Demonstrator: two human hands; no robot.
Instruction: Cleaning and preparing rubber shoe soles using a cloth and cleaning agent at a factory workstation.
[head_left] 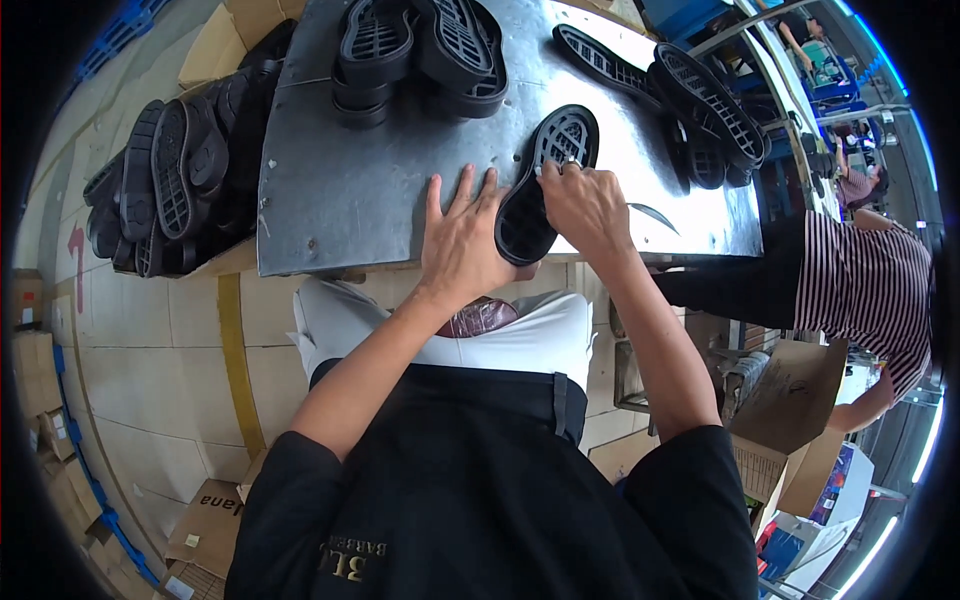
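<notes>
A black shoe sole (524, 217) with a ribbed, open-grid inside lies aslant at the table's front edge, its heel toward me. My left hand (463, 235) rests to its left, fingers spread on the metal; the thumb reaches round the heel end, holding it. My right hand (588, 208) is closed over the sole's right side, its fingertips at the grid in the middle. Whatever it pinches is hidden by the fingers. Just right of that hand, a thin curved dark strip (655, 216) lies on the table; I cannot tell what it is.
Stacked black soles (375, 45) stand at the back of the metal table (340, 190); more soles (708, 100) lie at the right. A carton of dark soles (175, 170) adjoins the left edge. At the right are a person in a striped shirt (860, 275) and an open carton (790, 400).
</notes>
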